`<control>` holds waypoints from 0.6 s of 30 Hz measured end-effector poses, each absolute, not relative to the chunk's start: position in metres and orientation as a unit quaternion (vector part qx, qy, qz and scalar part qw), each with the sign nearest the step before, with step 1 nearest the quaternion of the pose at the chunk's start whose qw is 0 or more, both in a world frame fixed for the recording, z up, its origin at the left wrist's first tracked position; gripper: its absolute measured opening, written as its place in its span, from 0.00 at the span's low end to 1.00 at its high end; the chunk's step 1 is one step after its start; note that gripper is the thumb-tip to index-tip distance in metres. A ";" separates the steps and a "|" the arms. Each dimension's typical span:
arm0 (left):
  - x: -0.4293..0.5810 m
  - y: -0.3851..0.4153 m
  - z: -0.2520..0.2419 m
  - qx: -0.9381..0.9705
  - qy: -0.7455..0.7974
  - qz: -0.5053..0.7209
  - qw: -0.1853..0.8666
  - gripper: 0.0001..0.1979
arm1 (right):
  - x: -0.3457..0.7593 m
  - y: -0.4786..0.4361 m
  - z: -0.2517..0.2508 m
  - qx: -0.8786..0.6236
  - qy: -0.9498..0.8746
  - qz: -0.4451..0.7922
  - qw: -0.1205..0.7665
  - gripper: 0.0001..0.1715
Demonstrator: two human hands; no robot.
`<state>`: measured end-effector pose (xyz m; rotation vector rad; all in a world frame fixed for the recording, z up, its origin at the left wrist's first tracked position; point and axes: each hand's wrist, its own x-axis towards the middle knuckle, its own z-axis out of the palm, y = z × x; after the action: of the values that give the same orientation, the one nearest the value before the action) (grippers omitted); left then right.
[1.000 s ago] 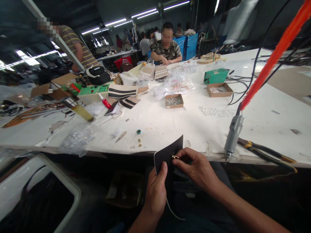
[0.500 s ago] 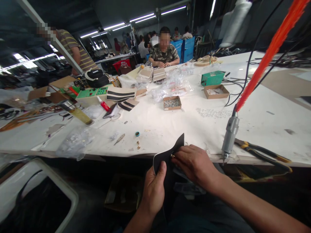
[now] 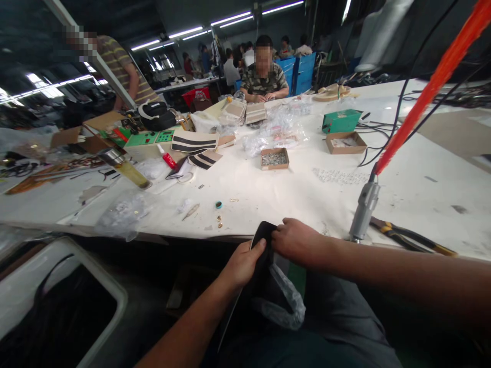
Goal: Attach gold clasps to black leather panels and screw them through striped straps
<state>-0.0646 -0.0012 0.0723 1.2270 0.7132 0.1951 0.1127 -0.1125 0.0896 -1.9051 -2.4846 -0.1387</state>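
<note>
Head view: a black panel (image 3: 265, 258) is hanging over the person's lap, at the near edge of the worktop (image 3: 307, 199). The left hand (image 3: 240, 263) is grasping its left side, the thumb lying along the face. The right hand (image 3: 293, 243) is touching the upper right part with bent fingers; what these fingers are holding, if anything, is hidden. Beneath them, a plastic-wrapped strap (image 3: 295, 307) is curving down over the lap.

On the worktop, left of the hands, small gold pieces (image 3: 220, 218) are lying near a teal round cap (image 3: 218, 205), and a pointed tool (image 3: 192, 212) is resting farther left. To the right, a grey handpiece (image 3: 366, 209) is hanging just beside pliers (image 3: 414, 237) with dark and yellow handles. Farther off, a cardboard box (image 3: 274, 166) is holding small metal parts, and a green unit (image 3: 341, 121) is standing farther right. At the far side, a co-worker (image 3: 264, 79) in camouflage is sitting.
</note>
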 end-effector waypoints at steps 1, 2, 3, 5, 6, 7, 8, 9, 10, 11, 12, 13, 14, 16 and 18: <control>-0.064 0.001 0.074 0.531 0.331 0.095 0.774 0.21 | 0.118 -0.112 0.093 -0.638 -0.769 -0.022 0.039 0.07; -0.065 0.003 0.077 0.494 0.334 0.097 0.797 0.20 | 0.122 -0.114 0.095 -0.670 -0.736 0.006 0.093 0.08; -0.066 0.005 0.079 0.456 0.335 0.098 0.819 0.20 | 0.126 -0.116 0.095 -0.700 -0.694 0.039 0.163 0.10; -0.067 0.007 0.083 0.394 0.339 0.098 0.849 0.20 | 0.130 -0.126 0.090 -0.730 -0.599 0.102 0.313 0.13; -0.068 0.008 0.083 0.375 0.345 0.099 0.855 0.21 | 0.130 -0.132 0.084 -0.730 -0.556 0.122 0.377 0.13; -0.068 0.009 0.083 0.363 0.352 0.101 0.857 0.21 | 0.128 -0.139 0.076 -0.726 -0.525 0.128 0.425 0.12; -0.068 0.010 0.083 0.354 0.360 0.102 0.857 0.22 | 0.124 -0.146 0.068 -0.722 -0.506 0.121 0.456 0.12; -0.068 0.012 0.083 0.344 0.368 0.102 0.858 0.23 | 0.120 -0.154 0.059 -0.720 -0.497 0.103 0.472 0.11; -0.067 0.013 0.083 0.330 0.377 0.098 0.860 0.23 | 0.116 -0.161 0.051 -0.722 -0.495 0.078 0.477 0.11; -0.066 0.014 0.084 0.312 0.385 0.089 0.864 0.24 | 0.112 -0.168 0.043 -0.727 -0.497 0.049 0.472 0.12; -0.065 0.016 0.085 0.292 0.392 0.078 0.869 0.25 | 0.108 -0.175 0.036 -0.732 -0.504 0.021 0.458 0.15; -0.064 0.018 0.086 0.271 0.397 0.067 0.874 0.26 | 0.104 -0.182 0.030 -0.736 -0.516 -0.003 0.437 0.20; -0.062 0.021 0.087 0.253 0.400 0.060 0.879 0.26 | 0.101 -0.188 0.025 -0.737 -0.535 -0.020 0.413 0.26; -0.059 0.025 0.088 0.230 0.402 0.059 0.884 0.27 | 0.097 -0.199 0.019 -0.724 -0.583 -0.032 0.368 0.37; -0.056 0.026 0.089 0.219 0.400 0.072 0.887 0.27 | 0.094 -0.207 0.018 -0.709 -0.616 -0.032 0.341 0.43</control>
<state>-0.0563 0.0264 0.0886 0.4557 0.8321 0.1490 0.0937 -0.2067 0.0183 -1.8442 -1.6034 -0.0838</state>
